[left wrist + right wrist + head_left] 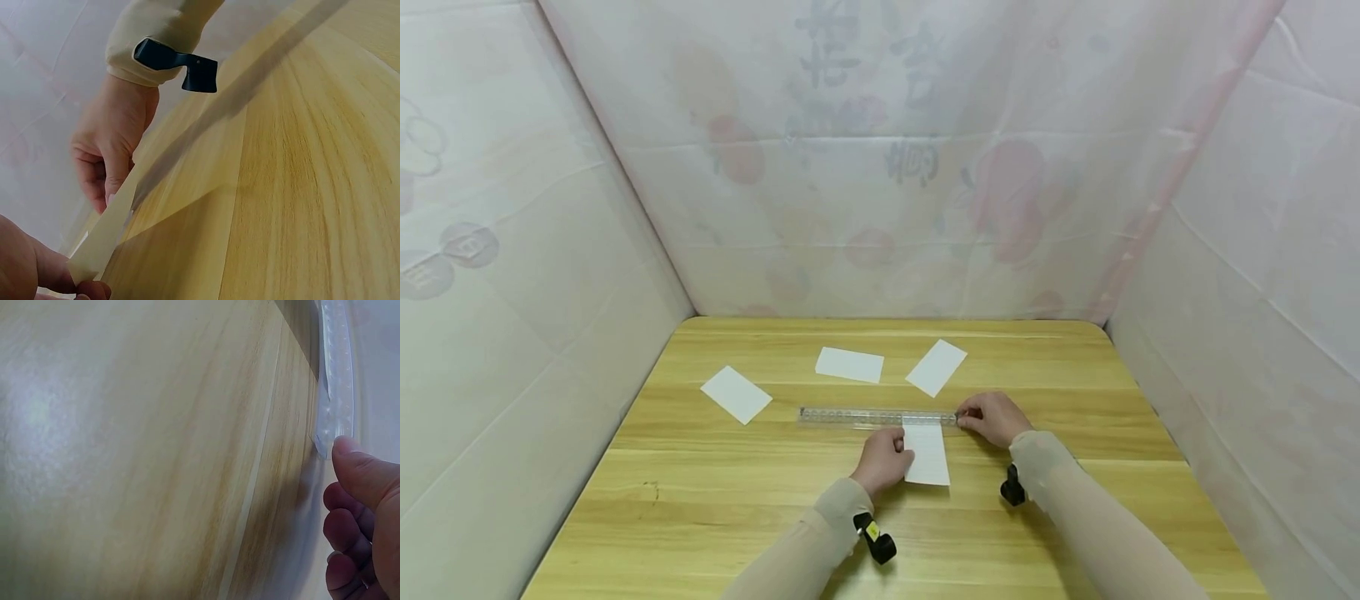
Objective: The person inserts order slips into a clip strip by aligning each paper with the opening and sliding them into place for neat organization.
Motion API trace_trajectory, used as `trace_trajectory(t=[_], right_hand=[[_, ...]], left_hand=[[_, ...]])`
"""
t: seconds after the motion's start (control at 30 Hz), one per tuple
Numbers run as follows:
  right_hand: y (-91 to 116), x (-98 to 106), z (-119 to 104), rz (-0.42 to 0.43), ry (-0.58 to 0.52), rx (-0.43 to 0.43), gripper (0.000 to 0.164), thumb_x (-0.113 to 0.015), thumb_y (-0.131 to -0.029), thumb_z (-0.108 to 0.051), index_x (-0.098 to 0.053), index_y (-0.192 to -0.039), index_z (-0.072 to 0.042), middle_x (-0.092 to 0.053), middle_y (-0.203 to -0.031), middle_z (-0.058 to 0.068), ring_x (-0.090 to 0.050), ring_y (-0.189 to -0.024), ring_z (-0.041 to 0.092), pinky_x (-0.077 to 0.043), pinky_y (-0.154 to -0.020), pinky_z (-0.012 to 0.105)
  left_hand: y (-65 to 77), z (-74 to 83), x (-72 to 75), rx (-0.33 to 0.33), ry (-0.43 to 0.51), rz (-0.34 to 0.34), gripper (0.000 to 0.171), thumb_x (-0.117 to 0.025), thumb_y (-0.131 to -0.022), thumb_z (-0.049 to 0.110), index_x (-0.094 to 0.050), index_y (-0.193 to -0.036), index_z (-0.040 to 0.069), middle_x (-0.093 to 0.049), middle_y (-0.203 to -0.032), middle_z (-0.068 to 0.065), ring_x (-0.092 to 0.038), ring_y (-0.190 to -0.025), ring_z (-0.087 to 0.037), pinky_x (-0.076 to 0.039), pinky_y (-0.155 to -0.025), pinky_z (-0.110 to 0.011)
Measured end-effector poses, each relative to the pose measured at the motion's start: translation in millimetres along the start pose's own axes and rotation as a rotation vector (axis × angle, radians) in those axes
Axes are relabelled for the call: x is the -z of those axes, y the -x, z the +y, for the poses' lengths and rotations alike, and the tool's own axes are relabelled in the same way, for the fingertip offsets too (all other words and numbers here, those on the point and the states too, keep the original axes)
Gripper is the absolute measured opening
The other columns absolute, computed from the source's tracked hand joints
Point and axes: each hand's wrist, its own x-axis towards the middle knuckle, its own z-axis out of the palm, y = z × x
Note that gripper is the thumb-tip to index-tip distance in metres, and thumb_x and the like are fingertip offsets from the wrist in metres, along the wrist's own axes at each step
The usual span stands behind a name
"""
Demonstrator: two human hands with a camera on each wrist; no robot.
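A white paper card [927, 457] has its far end at the clear plastic ruler [850, 416], which lies crosswise on the table. My left hand [880, 460] pinches the card by its left edge between thumb and fingers. In the left wrist view the card [103, 240] stands tilted, with a shadow beneath it on the wood. At the ruler's right end, my right hand [994, 418] grips it between thumb and fingers. The right wrist view has the right thumb [359, 465] on the end of the ruler [337, 381].
Three more white cards lie on the wooden table [700, 517] beyond the ruler: one at the left [736, 394], another in the middle [850, 365] and a third to its right [936, 367]. Patterned cloth walls [880, 208] enclose the back and both sides.
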Motion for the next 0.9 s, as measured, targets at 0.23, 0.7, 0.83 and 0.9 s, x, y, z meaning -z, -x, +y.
trace_trajectory(t=[0.23,0.7,0.83,0.9], right_hand=[[1.2,0.6,0.8,-0.010,-0.002,0.002,0.011,-0.072,-0.087,-0.022,-0.076,-0.097,-0.020,-0.065,-0.083,-0.011,-0.057,-0.073,0.006,-0.049,-0.068,0.032],[-1.1,-0.2,-0.4,0.002,-0.013,-0.012,0.008,-0.073,-0.086,-0.021,-0.075,-0.094,-0.020,-0.065,-0.081,-0.011,-0.056,-0.073,0.006,-0.049,-0.069,0.033],[-1.1,0.5,-1.1,0.003,-0.005,-0.006,0.008,-0.073,-0.086,-0.021,-0.075,-0.094,-0.020,-0.065,-0.082,-0.011,-0.056,-0.073,0.006,-0.049,-0.069,0.033],[-0.9,1.2,-1.7,0.005,-0.003,-0.007,0.008,-0.073,-0.086,-0.021,-0.075,-0.094,-0.020,-0.065,-0.081,-0.011,-0.056,-0.073,0.006,-0.049,-0.069,0.033]], left_hand=[[-0.3,1.2,-0.7,0.000,0.000,-0.021,0.040,-0.055,-0.091,-0.002,-0.025,-0.070,0.013,-0.021,-0.059,0.001,-0.019,-0.050,-0.015,-0.024,-0.050,-0.028],[-2.7,3.0,-5.8,-0.002,0.005,-0.034,0.042,-0.054,-0.091,-0.001,-0.023,-0.069,0.014,-0.020,-0.058,0.002,-0.019,-0.049,-0.015,-0.023,-0.050,-0.028],[-3.6,3.6,-7.6,0.002,0.001,-0.030,0.041,-0.055,-0.091,-0.001,-0.025,-0.068,0.014,-0.021,-0.058,0.002,-0.020,-0.049,-0.014,-0.024,-0.049,-0.028],[-4.1,4.0,-8.3,0.002,-0.004,-0.030,0.040,-0.055,-0.091,-0.001,-0.025,-0.068,0.014,-0.021,-0.058,0.002,-0.021,-0.049,-0.014,-0.024,-0.049,-0.028]])
